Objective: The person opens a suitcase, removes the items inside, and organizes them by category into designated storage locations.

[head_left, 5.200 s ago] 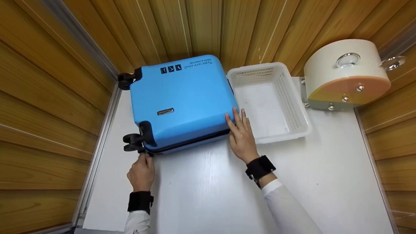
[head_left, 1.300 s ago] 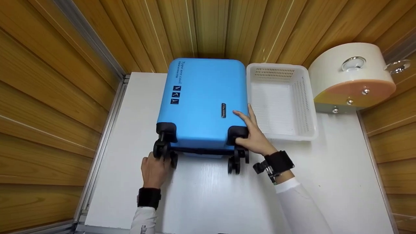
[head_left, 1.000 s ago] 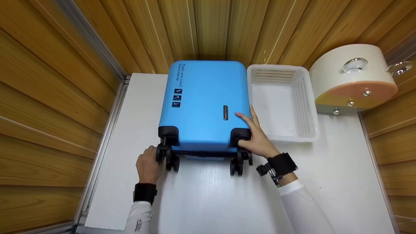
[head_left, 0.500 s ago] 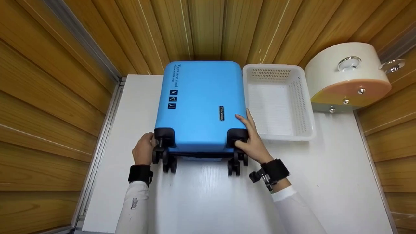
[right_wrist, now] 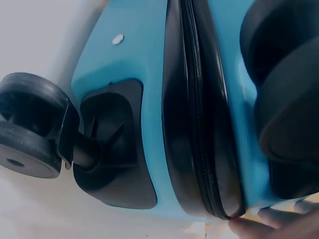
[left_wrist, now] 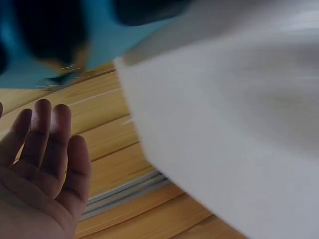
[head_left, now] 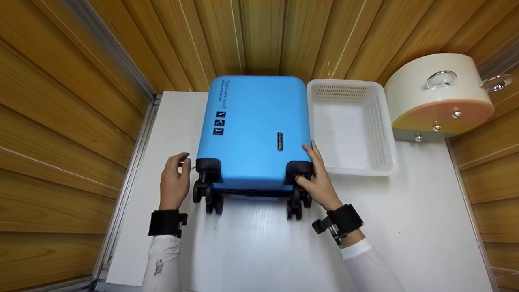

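Note:
A blue hard-shell suitcase (head_left: 255, 121) lies flat on the white table, its black wheels (head_left: 294, 205) facing the person. The right hand (head_left: 320, 182) grips its near right corner, with the thumb at the black wheel mount and the fingers along the side. In the right wrist view, the zipper (right_wrist: 199, 109) runs between the two shells and fingertips (right_wrist: 269, 224) touch the side by it. Just left of the near left corner, the left hand (head_left: 175, 180) is held with loosely bent fingers and nothing in it. Its palm faces the suitcase (left_wrist: 107, 45) in the left wrist view.
A white plastic basket (head_left: 391, 160) stands against the suitcase's right side. Farther right is a cream rounded box (head_left: 429, 81) with a coloured front and silver knobs. Wood-panelled walls (head_left: 263, 36) enclose the white table (head_left: 259, 251).
Since the oldest frame the suitcase has turned about a quarter, bringing its wheels to the front. The left hand has lately moved from the wheels out to the left; the right hand keeps its corner.

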A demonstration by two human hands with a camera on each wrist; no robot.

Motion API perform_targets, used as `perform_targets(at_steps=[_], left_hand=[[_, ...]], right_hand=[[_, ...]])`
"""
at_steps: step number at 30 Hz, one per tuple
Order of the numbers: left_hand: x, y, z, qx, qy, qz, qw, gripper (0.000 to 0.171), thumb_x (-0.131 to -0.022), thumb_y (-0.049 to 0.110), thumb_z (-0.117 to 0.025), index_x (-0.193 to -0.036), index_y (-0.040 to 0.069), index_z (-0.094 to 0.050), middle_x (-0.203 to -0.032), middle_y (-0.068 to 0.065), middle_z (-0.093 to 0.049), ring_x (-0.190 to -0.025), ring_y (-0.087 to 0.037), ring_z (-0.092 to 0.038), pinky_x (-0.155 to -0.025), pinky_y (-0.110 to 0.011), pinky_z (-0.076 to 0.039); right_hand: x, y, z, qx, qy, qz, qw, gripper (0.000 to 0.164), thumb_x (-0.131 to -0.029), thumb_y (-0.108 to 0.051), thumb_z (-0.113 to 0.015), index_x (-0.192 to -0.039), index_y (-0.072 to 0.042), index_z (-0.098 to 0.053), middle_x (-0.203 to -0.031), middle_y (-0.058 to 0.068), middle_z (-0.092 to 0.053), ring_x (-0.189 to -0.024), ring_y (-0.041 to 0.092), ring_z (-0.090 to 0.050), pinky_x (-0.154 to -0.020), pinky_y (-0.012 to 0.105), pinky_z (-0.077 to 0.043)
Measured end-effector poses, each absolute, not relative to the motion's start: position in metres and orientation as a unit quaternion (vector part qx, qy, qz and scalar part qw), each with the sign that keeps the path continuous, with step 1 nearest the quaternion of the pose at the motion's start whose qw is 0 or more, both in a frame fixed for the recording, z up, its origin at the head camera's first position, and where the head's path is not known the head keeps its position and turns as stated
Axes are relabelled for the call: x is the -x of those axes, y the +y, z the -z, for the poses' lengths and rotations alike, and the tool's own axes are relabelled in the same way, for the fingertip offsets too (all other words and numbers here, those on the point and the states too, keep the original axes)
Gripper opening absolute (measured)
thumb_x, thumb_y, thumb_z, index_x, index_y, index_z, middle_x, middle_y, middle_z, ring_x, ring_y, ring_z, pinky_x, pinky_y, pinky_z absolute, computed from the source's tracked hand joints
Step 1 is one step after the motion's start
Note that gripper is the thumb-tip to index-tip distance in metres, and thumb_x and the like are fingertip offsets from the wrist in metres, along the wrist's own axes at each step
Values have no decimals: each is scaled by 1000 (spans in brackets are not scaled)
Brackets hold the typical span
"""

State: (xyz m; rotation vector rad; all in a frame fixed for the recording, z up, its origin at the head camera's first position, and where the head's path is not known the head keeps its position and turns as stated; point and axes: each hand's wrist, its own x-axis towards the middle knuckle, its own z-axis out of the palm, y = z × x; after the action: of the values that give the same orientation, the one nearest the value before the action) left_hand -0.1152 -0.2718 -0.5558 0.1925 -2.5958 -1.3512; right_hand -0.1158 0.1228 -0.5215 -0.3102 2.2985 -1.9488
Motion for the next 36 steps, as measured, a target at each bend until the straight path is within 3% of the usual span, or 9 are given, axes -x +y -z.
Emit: perform_targets(at_steps=[5, 10, 16, 22, 29, 31, 33, 35, 36], left_hand=[[106, -244, 519, 25, -898, 403, 176, 31, -108, 17, -61, -134, 1, -66, -126, -17, -66, -116, -37, -62, -91, -55, -50], [94, -201, 507, 127, -913, 321, 220, 39, -99, 15, -73, -135, 1, -66, -133, -18, -65, -123, -39, -62, -99, -58, -50], [78, -152, 524, 188, -935, 234, 187, 60, -91, 27, -83, -144, 9, -60, -151, -13, -55, -140, -36, -49, -113, -65, -36], [67, -127, 549, 184, -961, 160, 127, 109, -75, 38, -96, -164, 17, -36, -172, -11, -26, -158, -39, -20, -120, -74, -14], [69, -117, 566, 161, -969, 100, 160, 130, -65, 44, -103, -164, 21, -24, -172, -10, -18, -157, -37, -14, -120, -72, -11], [70, -115, 569, 153, -969, 88, 174, 131, -63, 44, -104, -164, 22, -23, -171, -10, -18, -156, -37, -15, -119, -72, -13], [70, -114, 571, 146, -967, 80, 191, 130, -62, 43, -104, -163, 22, -25, -170, -9, -20, -155, -37, -17, -118, -72, -16], [71, -115, 573, 144, -965, 74, 205, 128, -61, 43, -104, -162, 22, -27, -169, -9, -22, -154, -37, -20, -117, -72, -19], [71, -115, 573, 144, -964, 71, 212, 127, -62, 44, -104, -161, 22, -28, -168, -9, -24, -154, -37, -21, -117, -72, -20]], right_hand=[[104, 118, 514, 75, 758, 646, 40, 83, -95, 9, -64, -167, 0, -23, -176, 21, -5, -163, 40, -3, -126, 67, -13], [94, 112, 515, 57, 756, 652, 16, 80, -99, 8, -62, -167, 2, -22, -175, 23, -11, -162, 41, -7, -126, 66, -14], [89, 109, 515, 45, 764, 644, -1, 78, -100, 5, -63, -167, 0, -23, -174, 22, -17, -161, 40, -15, -125, 64, -21], [88, 109, 513, 36, 767, 640, -11, 77, -99, 7, -63, -166, 1, -25, -173, 23, -19, -160, 42, -18, -125, 65, -22], [88, 105, 514, 19, 777, 629, -25, 78, -94, 12, -63, -164, 4, -29, -171, 28, -23, -157, 43, -25, -124, 61, -27], [91, 105, 521, 9, 784, 620, -28, 82, -91, 14, -64, -164, 3, -29, -169, 29, -26, -148, 43, -42, -116, 49, -42], [95, 106, 528, 4, 789, 613, -35, 86, -88, 16, -66, -164, 1, -31, -166, 30, -32, -127, 43, -58, -93, 35, -55], [98, 108, 536, 6, 793, 608, -44, 89, -84, 17, -69, -164, -2, -34, -165, 28, -36, -112, 40, -62, -74, 29, -52], [99, 108, 536, 9, 793, 608, -50, 90, -83, 16, -70, -164, -3, -35, -165, 27, -38, -110, 40, -62, -71, 29, -51]])
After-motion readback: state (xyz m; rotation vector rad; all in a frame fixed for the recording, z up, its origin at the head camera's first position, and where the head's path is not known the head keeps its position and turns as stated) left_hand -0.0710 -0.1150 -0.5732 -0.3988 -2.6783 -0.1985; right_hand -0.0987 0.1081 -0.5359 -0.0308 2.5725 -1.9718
